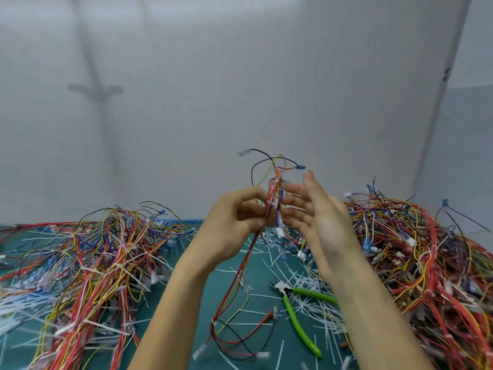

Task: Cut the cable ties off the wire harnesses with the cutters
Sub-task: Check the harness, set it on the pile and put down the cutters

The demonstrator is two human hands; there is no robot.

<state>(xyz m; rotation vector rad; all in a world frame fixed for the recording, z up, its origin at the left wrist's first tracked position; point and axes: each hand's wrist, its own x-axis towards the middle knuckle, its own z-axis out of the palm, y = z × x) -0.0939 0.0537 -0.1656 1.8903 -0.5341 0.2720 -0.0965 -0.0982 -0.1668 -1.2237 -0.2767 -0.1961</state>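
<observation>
My left hand [234,217] pinches a wire harness [272,193] of red, yellow, blue and black wires, held upright above the green mat [253,268]. A white cable tie [276,180] wraps the bundle just above my fingers. The harness's lower end hangs down to the mat, with another tie [214,322] on it. My right hand [317,214] is beside the bundle, fingers straight, fingertips touching the wires. The green-handled cutters [296,305] lie on the mat below my right forearm, with no hand on them.
A large pile of tied harnesses [88,263] covers the left of the mat. Another big pile [426,263] fills the right. Several cut white tie pieces [314,289] litter the mat around the cutters. A grey wall stands behind.
</observation>
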